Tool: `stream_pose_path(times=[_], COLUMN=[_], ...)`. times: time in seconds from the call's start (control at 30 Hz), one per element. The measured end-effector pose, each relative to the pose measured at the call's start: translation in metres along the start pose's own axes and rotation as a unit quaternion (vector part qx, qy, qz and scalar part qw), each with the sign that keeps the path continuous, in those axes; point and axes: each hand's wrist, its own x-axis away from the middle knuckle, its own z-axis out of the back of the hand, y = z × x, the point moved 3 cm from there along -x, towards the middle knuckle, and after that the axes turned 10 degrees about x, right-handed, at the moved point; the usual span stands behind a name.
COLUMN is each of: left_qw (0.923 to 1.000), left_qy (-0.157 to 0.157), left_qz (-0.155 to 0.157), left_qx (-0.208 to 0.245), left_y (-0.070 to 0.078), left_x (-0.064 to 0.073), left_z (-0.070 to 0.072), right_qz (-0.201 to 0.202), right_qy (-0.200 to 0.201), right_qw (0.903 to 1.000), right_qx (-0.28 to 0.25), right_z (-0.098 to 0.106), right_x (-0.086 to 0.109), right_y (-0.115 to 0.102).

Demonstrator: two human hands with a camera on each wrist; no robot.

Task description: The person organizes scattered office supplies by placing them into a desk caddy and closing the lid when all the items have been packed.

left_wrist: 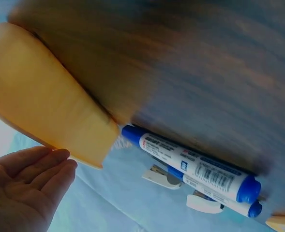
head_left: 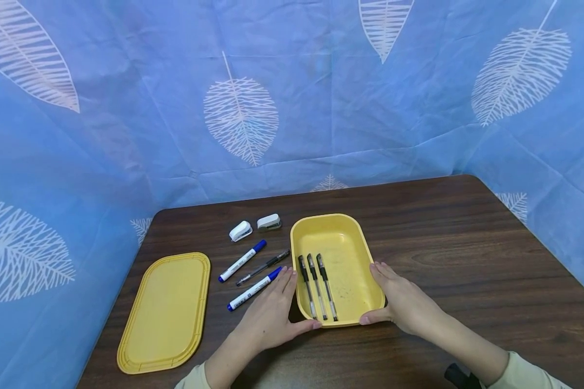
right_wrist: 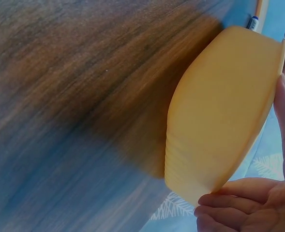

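A yellow plastic box (head_left: 360, 254) sits on the table, with three black-gripped gel pens (head_left: 324, 283) lying side by side along its left part. My left hand (head_left: 271, 313) touches the box's near left corner, fingers extended along the left side and thumb at the near rim. In the left wrist view, those fingertips (left_wrist: 60, 157) meet the upper edge. At the near right corner, my right hand (head_left: 404, 300) touches the box, its fingers nearly straight against the right wall (right_wrist: 224, 111) and its thumb at the near rim.
Left of the box lie two blue-capped white markers (head_left: 243, 263) and another gel pen (head_left: 263, 267). Two small white staplers (head_left: 240, 230) stand behind them. A yellow lid (head_left: 167, 310) lies flat at the table's left. Blue leaf-patterned cloth (head_left: 292, 108) hangs around the table (head_left: 467, 259).
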Motion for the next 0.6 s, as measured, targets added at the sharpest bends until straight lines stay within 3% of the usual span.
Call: stream_pose_path(times=[0.17, 0.4, 0.6], left_qw=[1.0, 0.9933, 0.9864], left_qy=[0.008, 0.102, 0.146], left_qz=[0.004, -0.04, -0.044], left_qx=[-0.002, -0.037, -0.061], left_y=[-0.004, -0.013, -0.023], left_x=[0.001, -0.001, -0.002], left_z=[0.01, 0.039, 0.063], right_qz=[-0.001, -0.002, -0.002], right_qy=[-0.005, -0.004, -0.01], right_qw=[1.0, 1.0, 0.9999], right_qx=[-0.002, -0.005, -0.009], right_z=[0.001, 0.0, 0.001], right_x=[0.0, 0.0, 0.0], right_y=[0.0, 0.001, 0.0])
